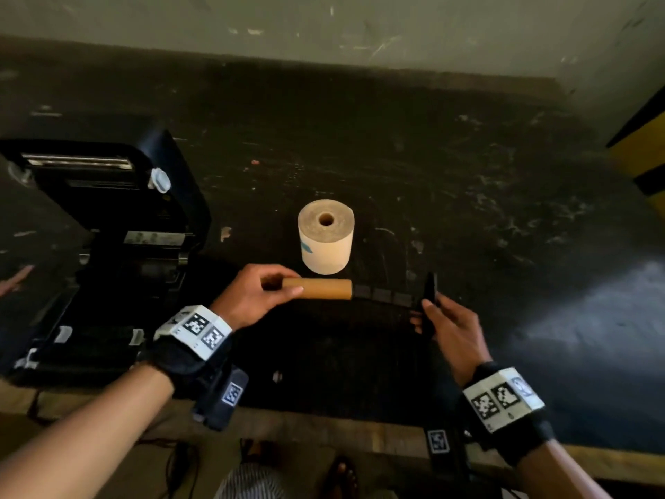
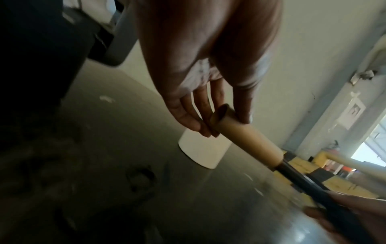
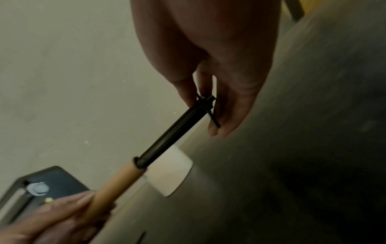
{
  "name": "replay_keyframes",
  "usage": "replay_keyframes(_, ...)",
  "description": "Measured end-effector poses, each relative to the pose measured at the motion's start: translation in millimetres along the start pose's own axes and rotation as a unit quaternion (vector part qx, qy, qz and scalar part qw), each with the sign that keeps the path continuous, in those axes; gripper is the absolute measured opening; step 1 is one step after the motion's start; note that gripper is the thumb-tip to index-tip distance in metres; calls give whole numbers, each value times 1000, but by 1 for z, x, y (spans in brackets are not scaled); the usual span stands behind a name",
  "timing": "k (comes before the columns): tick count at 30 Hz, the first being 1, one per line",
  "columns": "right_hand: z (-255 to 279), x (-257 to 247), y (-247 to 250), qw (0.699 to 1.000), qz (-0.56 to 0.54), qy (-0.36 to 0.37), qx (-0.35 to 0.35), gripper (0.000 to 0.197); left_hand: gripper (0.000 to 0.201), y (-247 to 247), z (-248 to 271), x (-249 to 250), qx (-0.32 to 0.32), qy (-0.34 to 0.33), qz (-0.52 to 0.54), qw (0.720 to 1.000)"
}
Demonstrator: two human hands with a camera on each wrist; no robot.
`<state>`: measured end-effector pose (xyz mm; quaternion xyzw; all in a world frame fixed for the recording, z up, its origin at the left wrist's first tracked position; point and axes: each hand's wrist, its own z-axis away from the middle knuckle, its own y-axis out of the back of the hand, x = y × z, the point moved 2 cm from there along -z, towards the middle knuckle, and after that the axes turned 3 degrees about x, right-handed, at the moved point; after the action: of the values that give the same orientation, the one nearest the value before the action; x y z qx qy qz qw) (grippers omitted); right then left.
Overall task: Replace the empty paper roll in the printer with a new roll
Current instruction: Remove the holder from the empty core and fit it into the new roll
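My left hand pinches the left end of the empty brown cardboard core. The core sits halfway off a black spindle. My right hand grips the spindle's flat black end plate. Both are held level above the dark table, in front of the new paper roll, which stands upright on its end. The black printer sits at the left with its lid swung up and open.
The dark scuffed table runs back to a pale wall. A yellow and black striped post stands at the far right. Another person's fingertip shows at the left edge. The table's front edge is near my wrists.
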<state>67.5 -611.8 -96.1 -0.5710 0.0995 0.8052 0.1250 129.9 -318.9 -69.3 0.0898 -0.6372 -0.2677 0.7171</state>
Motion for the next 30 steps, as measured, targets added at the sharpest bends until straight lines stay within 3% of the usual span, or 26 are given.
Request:
replay_keyframes(3, -4, 10, 19, 994, 110, 15, 26, 14, 21, 5, -6, -4, 57, -6, -10, 998)
replay_keyframes(7, 6, 28, -3, 959, 280, 47, -8, 16, 21, -23, 0, -21, 48, 1, -45, 998)
replay_keyframes(12, 16, 37, -34, 933, 350, 83, -15, 15, 22, -51, 12, -37, 32, -39, -79, 996)
replay_keyframes(15, 12, 43, -39, 929, 364, 57, -15, 13, 27, -52, 9, -42, 19, -56, -121, 991)
replay_keyframes(19, 6, 40, -36, 905, 420, 44, -54, 29, 38, -49, 3, -39, 21, -56, -108, 992)
replay_keyframes(22, -2, 10, -38, 886, 448, 102, -60, 32, 45, -44, -5, -26, 81, -2, -50, 995)
replay_keyframes(25, -14, -33, -60, 870, 443, 204, -66, 47, 51, -38, -20, -16, 110, 54, 33, 992)
replay_keyframes(30, -29, -76, -126, 791, 496, 334, -131, 60, 50, -38, -43, -13, 109, 90, 128, 982)
